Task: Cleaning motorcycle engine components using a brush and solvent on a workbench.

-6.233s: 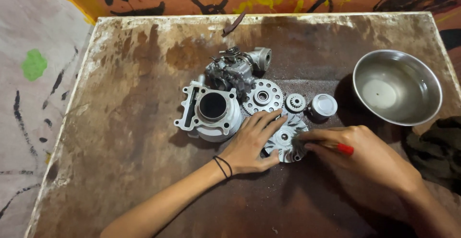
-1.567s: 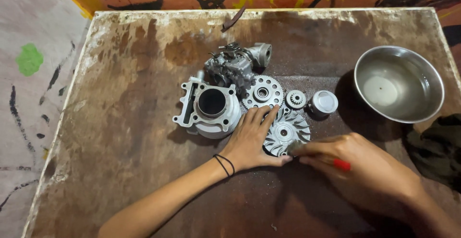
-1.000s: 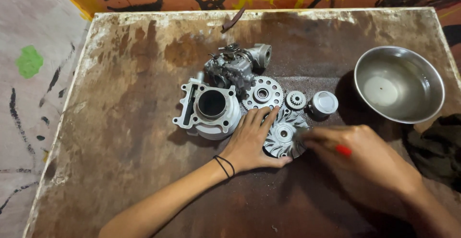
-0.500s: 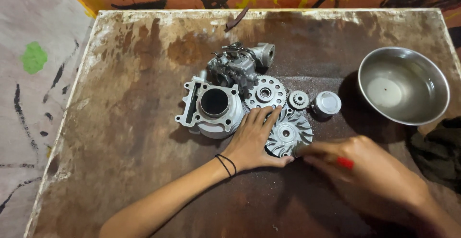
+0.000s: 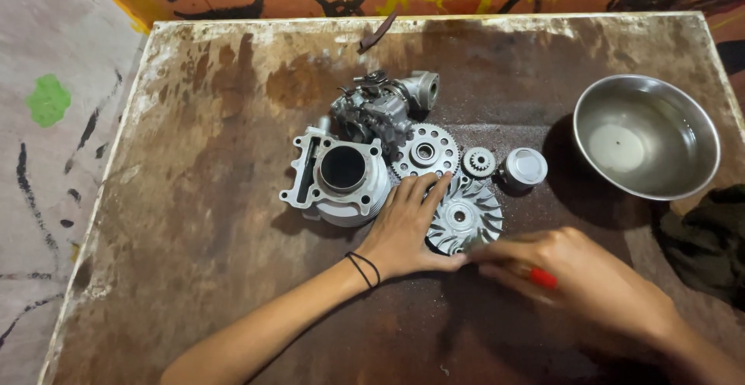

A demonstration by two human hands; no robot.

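Finned silver metal pulley disc (image 5: 464,218) lies on the rusty brown desk (image 5: 194,199); my left hand (image 5: 407,226) presses flat on its edge, fingers spread. My right hand (image 5: 578,276) grips a red-tipped tool (image 5: 543,278) beside it.

Counts, all placed vs the steel bowl (image 5: 646,146): 1 bowl, right side of the table (image 5: 194,199). Left of the bowl: 1 piston (image 5: 523,169), 1 small gear (image 5: 479,161), 1 big toothed wheel (image 5: 424,150), 1 finned disc (image 5: 464,216), 1 cylinder block (image 5: 337,177), 1 carburetor (image 5: 382,108). 2 hands: left hand (image 5: 407,226) and right hand (image 5: 574,276), below-left of the bowl. 1 dark cloth (image 5: 710,241) just below the bowl.
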